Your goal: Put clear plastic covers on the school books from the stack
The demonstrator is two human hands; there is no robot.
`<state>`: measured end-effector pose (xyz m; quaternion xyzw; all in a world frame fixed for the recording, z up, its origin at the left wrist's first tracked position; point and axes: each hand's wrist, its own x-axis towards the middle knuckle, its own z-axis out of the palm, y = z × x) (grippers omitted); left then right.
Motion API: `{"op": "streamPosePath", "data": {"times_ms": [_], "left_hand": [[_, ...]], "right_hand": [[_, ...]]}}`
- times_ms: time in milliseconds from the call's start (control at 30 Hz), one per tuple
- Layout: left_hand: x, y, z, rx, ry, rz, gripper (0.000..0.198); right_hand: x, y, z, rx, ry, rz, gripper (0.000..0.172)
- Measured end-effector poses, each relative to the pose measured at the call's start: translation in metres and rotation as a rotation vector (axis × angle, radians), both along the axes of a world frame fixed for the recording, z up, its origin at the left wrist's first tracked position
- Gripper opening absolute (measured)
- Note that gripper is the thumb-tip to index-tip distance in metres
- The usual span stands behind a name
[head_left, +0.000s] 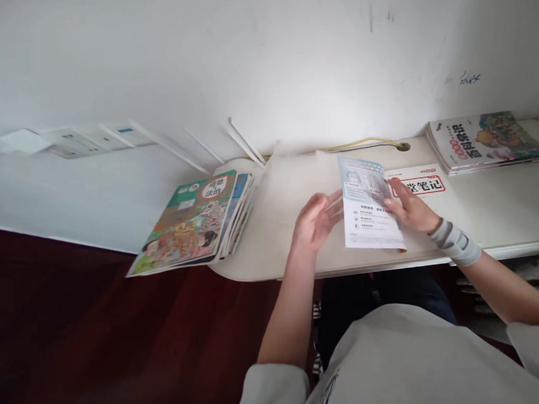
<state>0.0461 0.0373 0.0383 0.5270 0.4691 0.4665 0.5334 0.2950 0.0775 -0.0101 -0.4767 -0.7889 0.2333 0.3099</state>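
A white and blue printed sheet [370, 221] is held upright over the desk. My right hand [412, 208], with a grey band at the wrist, grips its right side between thumb and fingers. To its left, my left hand [314, 221] has its fingers apart, the fingertips reaching the sheet's left edge; a blurred, see-through sheet seems to lie over them. Behind my right hand a white booklet [432, 202] with a red-framed title lies on the desk, partly covered.
A stack of books with a green cover [184, 221] overhangs the left end of the white desk [254, 251]. More books [487, 142] are piled at the back right. A yellow cable [366, 141] runs along the wall to a hole.
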Motion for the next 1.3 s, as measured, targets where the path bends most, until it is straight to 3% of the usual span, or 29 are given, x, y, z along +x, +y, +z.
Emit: {"op": "streamPosePath", "data": {"times_ms": [133,233,300,400,500,600,767,900,967,1100,1300], "left_hand": [[0.047,0.014,0.008,0.148,0.101,0.044,0.057],[0.086,0.025,0.003,0.344,0.261,0.029,0.060],[0.112,0.032,-0.001,0.479,0.415,-0.048,0.058],[0.151,0.038,-0.008,0.651,0.692,-0.194,0.061],[0.185,0.042,-0.017,0.634,0.949,-0.356,0.075],[0.206,0.052,-0.028,0.587,1.062,-0.493,0.076],[0.205,0.085,-0.046,0.682,1.110,-0.487,0.069],[0.188,0.118,-0.048,0.624,1.174,-0.239,0.060],[0.181,0.132,-0.046,0.499,1.209,-0.160,0.055],[0.171,0.151,-0.041,0.355,1.227,-0.180,0.046],[0.130,0.150,-0.037,0.275,1.242,-0.189,0.039]], "right_hand": [[0.007,-0.024,-0.007,-0.211,0.222,0.022,0.084],[0.013,-0.033,-0.002,-0.265,0.338,0.085,0.082],[0.027,-0.038,0.012,-0.216,0.442,-0.016,0.074],[0.058,-0.051,0.046,0.067,0.522,-0.327,0.062],[0.086,-0.070,0.074,0.344,0.294,-0.428,0.052],[0.101,-0.084,0.074,0.370,-0.082,-0.380,0.049],[0.113,-0.090,0.026,0.269,-0.455,-0.462,0.040],[0.118,-0.094,0.001,0.280,-0.465,-0.573,0.041],[0.118,-0.096,-0.001,0.292,-0.405,-0.598,0.045],[0.112,-0.098,0.004,0.278,-0.133,-0.619,0.057],[0.113,-0.085,-0.015,0.064,0.362,-0.690,0.085]]}}
